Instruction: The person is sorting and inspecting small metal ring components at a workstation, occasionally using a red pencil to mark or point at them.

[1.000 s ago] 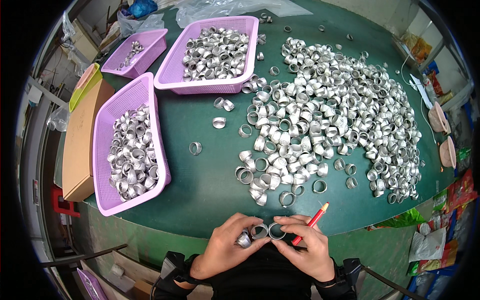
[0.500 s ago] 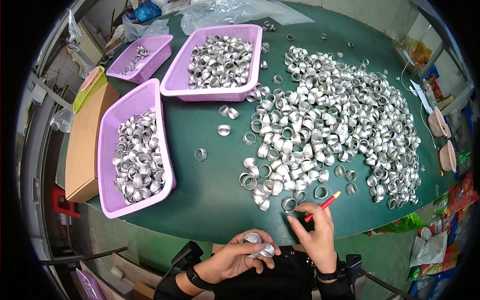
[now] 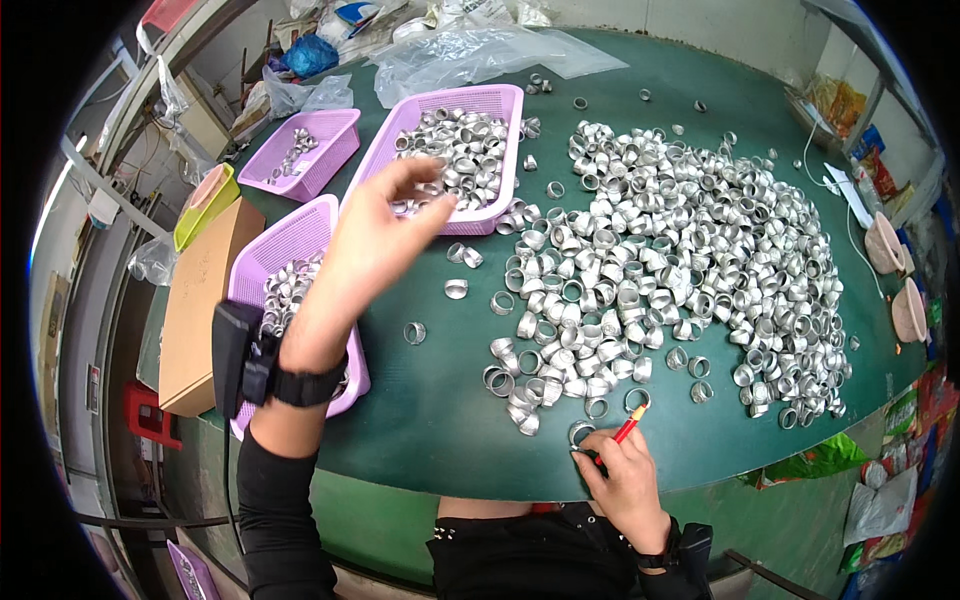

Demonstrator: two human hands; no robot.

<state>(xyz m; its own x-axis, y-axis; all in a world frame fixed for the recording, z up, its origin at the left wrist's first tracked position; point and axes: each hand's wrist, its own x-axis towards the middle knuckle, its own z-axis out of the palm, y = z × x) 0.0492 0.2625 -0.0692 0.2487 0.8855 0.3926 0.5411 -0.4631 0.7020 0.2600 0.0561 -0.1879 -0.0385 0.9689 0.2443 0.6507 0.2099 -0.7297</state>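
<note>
My left hand [image 3: 385,225] reaches over the near rim of the far lilac basket [image 3: 508,160], slightly blurred. Its thumb and fingers are apart, and metal rings [image 3: 465,150] in that basket show between and beyond them. By the table's front edge, my right hand [image 3: 625,480] grips a red pencil [image 3: 628,425] with a yellowish tip pointing away from me. The thumb and fingertips of this hand are at a single wide silver ring [image 3: 580,432], just in front of the large heap of similar rings [image 3: 680,250]; whether they pinch it I cannot tell.
A second lilac basket [image 3: 240,290] of rings stands at the left, partly behind my left forearm, beside a cardboard box [image 3: 205,310]. A smaller lilac basket [image 3: 345,140] sits farther back. Loose rings [image 3: 414,332] lie between baskets and heap. Clear plastic sheeting [image 3: 480,60] covers the far edge.
My left hand has gone from near my lap, where it held a few rings, up to the far basket; those rings no longer show in it. My right hand has lowered to the single ring.
</note>
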